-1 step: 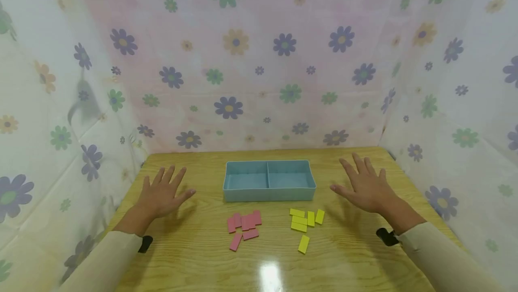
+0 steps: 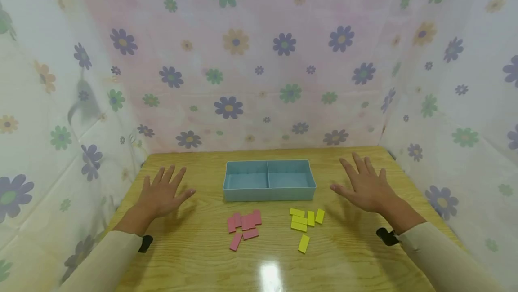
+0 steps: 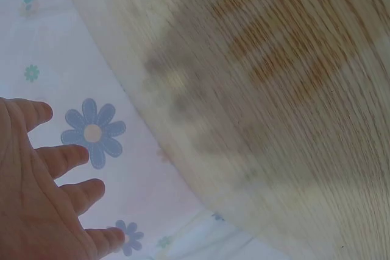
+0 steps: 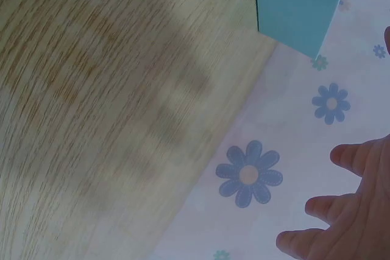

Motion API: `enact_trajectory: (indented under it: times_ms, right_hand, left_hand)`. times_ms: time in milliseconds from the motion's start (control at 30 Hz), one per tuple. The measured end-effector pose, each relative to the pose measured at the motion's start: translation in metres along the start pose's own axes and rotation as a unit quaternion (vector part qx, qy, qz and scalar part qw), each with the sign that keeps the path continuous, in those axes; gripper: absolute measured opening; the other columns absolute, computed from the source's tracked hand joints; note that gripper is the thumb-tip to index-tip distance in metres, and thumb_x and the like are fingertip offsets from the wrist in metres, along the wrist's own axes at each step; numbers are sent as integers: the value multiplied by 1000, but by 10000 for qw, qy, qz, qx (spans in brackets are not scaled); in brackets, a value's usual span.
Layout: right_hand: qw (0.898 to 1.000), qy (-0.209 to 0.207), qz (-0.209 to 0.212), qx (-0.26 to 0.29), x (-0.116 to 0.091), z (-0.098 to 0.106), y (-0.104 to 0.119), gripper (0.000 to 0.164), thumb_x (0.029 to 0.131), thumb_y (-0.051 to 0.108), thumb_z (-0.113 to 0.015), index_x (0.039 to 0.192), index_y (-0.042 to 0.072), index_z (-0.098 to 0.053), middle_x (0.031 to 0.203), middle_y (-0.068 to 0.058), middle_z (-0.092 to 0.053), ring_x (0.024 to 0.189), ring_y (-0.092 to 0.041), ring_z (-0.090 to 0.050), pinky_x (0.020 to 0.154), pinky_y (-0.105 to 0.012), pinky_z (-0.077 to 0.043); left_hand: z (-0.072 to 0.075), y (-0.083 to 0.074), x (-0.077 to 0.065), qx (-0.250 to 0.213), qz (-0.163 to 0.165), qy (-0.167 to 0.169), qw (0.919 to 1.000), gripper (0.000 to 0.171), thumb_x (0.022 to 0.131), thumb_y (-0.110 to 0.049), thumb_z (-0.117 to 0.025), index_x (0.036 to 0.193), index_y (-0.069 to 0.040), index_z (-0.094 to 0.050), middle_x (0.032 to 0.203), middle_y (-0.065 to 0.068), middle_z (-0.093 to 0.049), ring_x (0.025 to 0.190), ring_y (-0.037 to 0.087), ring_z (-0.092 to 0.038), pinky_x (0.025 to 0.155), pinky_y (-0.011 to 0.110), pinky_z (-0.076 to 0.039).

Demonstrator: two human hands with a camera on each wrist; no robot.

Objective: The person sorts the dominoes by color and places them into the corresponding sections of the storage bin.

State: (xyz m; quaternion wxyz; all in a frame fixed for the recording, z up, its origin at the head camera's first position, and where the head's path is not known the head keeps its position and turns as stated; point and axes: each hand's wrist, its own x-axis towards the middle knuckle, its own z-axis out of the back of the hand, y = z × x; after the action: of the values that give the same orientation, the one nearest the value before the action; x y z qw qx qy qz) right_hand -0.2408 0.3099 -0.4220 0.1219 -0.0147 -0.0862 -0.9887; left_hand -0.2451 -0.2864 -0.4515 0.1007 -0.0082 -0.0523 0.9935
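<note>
My left hand [image 2: 160, 195] is spread over the left side of the table, fingers apart and holding nothing. On the other side, my right hand [image 2: 368, 188] is spread the same way, also with nothing in it. Between them stands a light blue box [image 2: 269, 195] with two compartments, both bare inside. In front of its left half lie several pink tiles [image 2: 245, 223], some overlapping. Several yellow tiles [image 2: 299, 227] lie before the right half, one of them apart and nearer the front. A corner of the box shows in both wrist views, beyond the straight fingers.
The wooden table [image 2: 194, 260] carries a bright light reflection near its front. Flowered cloth [image 2: 259, 58] hangs behind the table and along both sides. Dark wrist straps [image 2: 387, 236] show at the cuffs of the light sleeves.
</note>
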Motion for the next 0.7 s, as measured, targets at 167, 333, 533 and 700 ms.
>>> enact_trajectory:
  times_ms: [167,333,533,700]
  right_hand:
    - [10000,9,-12,34,-2,0,-1,97,97,78,-42,168,18,-16,171,-27,-2,152,-61,-4,103,-91,-2]
    - [9998,-47,98,173,-2,-1,-2,96,97,77,-44,167,16,-18,171,-28,-6,151,-62,-12,105,-88,-10]
    - [9956,-186,303,872,-2,-12,-7,91,99,69,-51,164,10,-26,163,-28,-26,144,-56,-31,103,-79,-34]
    - [9877,-192,346,1515,-1,-24,-7,83,101,63,-54,161,10,-34,154,-24,-40,132,-47,-50,96,-68,-48]
  left_hand:
    - [0,-2,0,-9,-30,19,10000,95,98,-81,-29,168,-18,-17,171,26,-13,155,54,-11,114,83,-4]
    - [-1,-9,1,-320,-111,-113,9994,92,100,-77,-31,167,-13,-21,169,27,-18,152,56,-22,113,81,-18]
    - [-16,-24,10,-2192,-193,59,9755,88,104,-71,-33,167,-12,-16,169,27,-18,150,57,-24,112,79,-26]
    - [-23,-36,18,-3590,-120,154,9331,84,104,-67,-39,167,-14,-17,168,24,-24,146,50,-38,111,67,-41]
